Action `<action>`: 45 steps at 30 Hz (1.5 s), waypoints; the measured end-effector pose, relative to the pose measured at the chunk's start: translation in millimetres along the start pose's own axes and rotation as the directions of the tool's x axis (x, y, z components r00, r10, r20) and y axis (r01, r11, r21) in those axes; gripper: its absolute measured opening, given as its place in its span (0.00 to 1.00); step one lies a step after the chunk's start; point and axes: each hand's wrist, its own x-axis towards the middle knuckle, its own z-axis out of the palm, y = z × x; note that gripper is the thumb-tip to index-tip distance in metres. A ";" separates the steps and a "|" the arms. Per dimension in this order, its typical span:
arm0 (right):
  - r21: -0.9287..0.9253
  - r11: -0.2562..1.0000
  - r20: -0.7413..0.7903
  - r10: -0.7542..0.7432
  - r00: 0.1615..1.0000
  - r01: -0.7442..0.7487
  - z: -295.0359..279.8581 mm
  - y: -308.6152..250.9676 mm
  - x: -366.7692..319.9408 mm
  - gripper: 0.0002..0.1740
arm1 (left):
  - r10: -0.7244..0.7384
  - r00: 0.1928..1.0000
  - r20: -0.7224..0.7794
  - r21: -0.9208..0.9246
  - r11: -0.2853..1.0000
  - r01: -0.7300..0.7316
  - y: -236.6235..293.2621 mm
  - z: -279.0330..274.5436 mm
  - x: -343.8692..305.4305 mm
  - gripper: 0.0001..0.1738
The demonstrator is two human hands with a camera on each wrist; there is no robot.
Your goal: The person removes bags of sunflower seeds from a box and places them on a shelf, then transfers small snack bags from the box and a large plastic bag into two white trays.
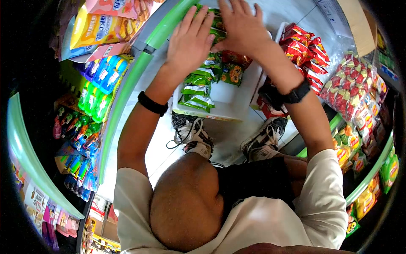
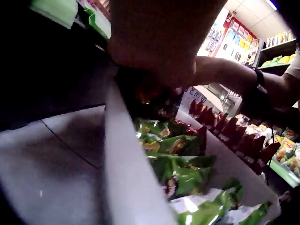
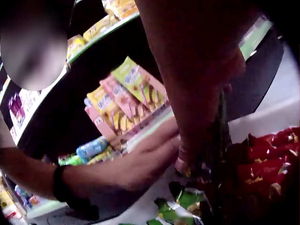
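Note:
A white box (image 1: 230, 106) on the floor holds shiny green snack packets (image 1: 196, 91) in a row along its left side. A darker packet (image 1: 231, 74) lies to the right of that row. My left hand (image 1: 190, 40) is over the far left of the box, its fingers straight and close together. Across from it, my right hand (image 1: 243, 31) reaches over the far end with fingers spread. Several green packets (image 1: 217, 25) show between the two hands. In both wrist views the near hand is dark, and its fingertips are hidden.
A second white box with red packets (image 1: 298, 44) stands to the right. Shelves with a green edge (image 1: 127, 86) run along the left, holding bright bottles (image 1: 95, 99). A clear bag of wrapped sweets (image 1: 349, 86) is on the right. My shoes (image 1: 194, 135) are just below the box.

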 end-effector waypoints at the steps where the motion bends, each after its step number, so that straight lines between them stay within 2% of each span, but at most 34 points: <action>1: -0.037 0.999 0.122 0.026 0.992 -0.021 -12.0 10.2 -5.9 0.47 | -0.010 1.000 0.024 0.047 0.999 0.009 -1.3 1.0 -0.3 0.33; 2: -0.075 0.996 0.241 0.057 0.969 -0.040 -20.7 20.3 -12.3 0.48 | -0.019 0.999 0.050 0.094 0.995 0.015 -2.4 1.9 -1.8 0.33; 3: 0.180 0.975 0.259 0.084 0.962 -0.133 -23.4 30.1 -17.0 0.34 | -0.027 0.998 0.049 0.092 0.996 0.023 -4.0 4.7 -3.9 0.34; 4: 0.176 0.975 0.261 0.087 0.961 -0.136 -27.4 31.8 -22.4 0.34 | -0.025 0.999 0.048 0.087 0.996 0.020 -4.7 4.7 -4.1 0.34; 6: 0.210 0.920 0.583 0.154 0.798 -0.332 -38.1 24.1 -37.2 0.29 | -0.018 0.998 0.067 0.099 0.995 0.011 -5.0 1.4 -5.8 0.36; 7: 0.177 0.929 0.658 0.133 0.741 -0.324 -37.1 19.0 -44.4 0.30 | -0.017 0.998 0.067 0.099 0.995 0.010 -6.0 0.3 -5.3 0.36; 8: 0.175 0.929 0.658 0.137 0.740 -0.327 -25.9 17.3 -55.7 0.30 | -0.011 0.998 0.065 0.092 0.996 0.005 -6.4 -0.1 -4.5 0.37; 10: 0.074 0.989 0.512 0.074 0.856 -0.130 2.5 15.8 -82.2 0.31 | -0.005 0.998 0.069 0.079 0.997 -0.001 -2.9 -0.7 -4.6 0.38; 11: 0.028 0.994 0.474 0.078 0.877 -0.103 9.9 14.5 -83.8 0.34 | 0.001 0.998 0.058 0.071 0.997 -0.005 -1.8 -1.6 -3.8 0.39; 12: 0.029 0.994 0.475 0.080 0.877 -0.106 14.9 15.8 -84.8 0.34 | 0.008 0.999 0.046 0.064 0.998 -0.011 -1.0 -3.1 -2.7 0.40; 14: -0.018 0.981 0.515 0.173 0.839 -0.191 17.5 14.5 -83.7 0.48 | -0.001 0.996 0.086 0.053 0.999 -0.004 1.4 -8.5 -1.8 0.40; 16: -0.014 0.985 0.533 0.151 0.833 -0.169 17.6 16.0 -79.6 0.47 | -0.002 0.993 0.116 0.039 0.999 -0.002 6.3 -16.9 6.2 0.41; 18: -0.017 0.988 0.555 0.134 0.821 -0.150 21.8 16.8 -81.8 0.45 | 0.052 0.984 0.172 0.257 0.962 -0.096 16.8 -31.5 19.3 0.45; 19: -0.006 0.988 0.516 0.135 0.846 -0.155 30.0 16.9 -86.0 0.41 | 0.066 0.983 0.169 0.248 0.963 -0.107 20.1 -39.4 32.2 0.45; 20: 0.006 0.987 0.476 0.136 0.869 -0.158 31.4 15.7 -86.1 0.36 | 0.030 0.923 0.384 0.278 0.949 -0.147 22.7 -48.1 46.3 0.48; 21: 0.020 0.981 0.501 0.158 0.851 -0.194 31.7 15.7 -86.8 0.38 | -0.018 0.816 0.578 0.301 0.934 -0.193 25.0 -51.8 53.4 0.52; 22: 0.014 0.979 0.501 0.169 0.849 -0.203 29.1 13.5 -83.5 0.38 | -0.007 0.815 0.579 0.296 0.933 -0.203 20.8 -44.1 55.6 0.52; 24: 0.010 0.957 0.588 0.229 0.775 -0.290 24.4 8.6 -78.2 0.37 | 0.104 0.908 0.405 0.180 0.965 -0.191 2.6 -17.7 59.8 0.52; 25: -0.006 0.959 0.556 0.239 0.796 -0.284 25.8 4.5 -81.6 0.37 | 0.184 0.934 0.305 0.169 0.955 -0.243 3.1 -16.0 62.1 0.55; 26: -0.011 0.955 0.555 0.253 0.793 -0.297 28.3 2.6 -83.1 0.37 | 0.198 0.930 0.309 0.163 0.953 -0.257 3.7 -14.7 63.5 0.55; 28: -0.013 0.950 0.539 0.270 0.798 -0.313 33.5 0.3 -86.8 0.37 | 0.158 0.890 0.427 0.163 0.955 -0.248 7.9 -17.3 64.7 0.51; 29: 0.041 0.951 0.457 0.256 0.852 -0.307 34.4 1.6 -90.9 0.37 | 0.168 0.884 0.437 0.157 0.953 -0.258 10.8 -21.9 64.6 0.51; 33: 0.050 0.958 0.433 0.233 0.871 -0.282 36.3 2.6 -88.5 0.39 | 0.116 0.878 0.464 0.130 0.972 -0.197 10.1 -40.0 55.8 0.45; 35: 0.081 0.937 0.541 0.245 0.805 -0.339 33.4 4.4 -83.9 0.41 | 0.086 0.886 0.455 0.133 0.978 -0.163 11.4 -55.7 48.8 0.43; 36: 0.080 0.936 0.534 0.249 0.808 -0.342 32.2 6.2 -81.2 0.41 | 0.071 0.902 0.425 0.082 0.990 -0.116 15.9 -70.2 43.5 0.46; 38: 0.074 0.924 0.562 0.271 0.781 -0.374 27.0 7.6 -76.8 0.48 | 0.050 0.917 0.396 0.032 0.997 -0.068 24.8 -88.7 30.8 0.49; 40: 0.035 0.939 0.588 0.258 0.767 -0.343 8.2 10.2 -69.0 0.48 | 0.002 0.890 0.456 0.012 1.000 -0.008 30.5 -93.9 9.4 0.46; 41: -0.009 0.950 0.614 0.252 0.748 -0.312 -4.6 12.3 -62.2 0.48 | 0.045 0.886 0.462 -0.020 0.999 -0.040 28.7 -91.4 -2.7 0.46; 42: -0.016 0.954 0.631 0.241 0.737 -0.299 -15.2 14.5 -55.8 0.47 | 0.028 0.885 0.465 -0.011 1.000 -0.026 27.6 -88.1 -11.3 0.46; 44: 0.012 0.971 0.637 0.176 0.750 -0.238 -46.0 21.1 -39.0 0.39 | 0.040 0.885 0.463 -0.019 0.999 -0.035 31.0 -83.5 -22.4 0.48; 45: 0.025 0.974 0.634 0.158 0.757 -0.225 -71.9 20.0 -16.1 0.39 | 0.031 0.881 0.473 0.005 0.999 -0.038 34.9 -83.5 -22.3 0.50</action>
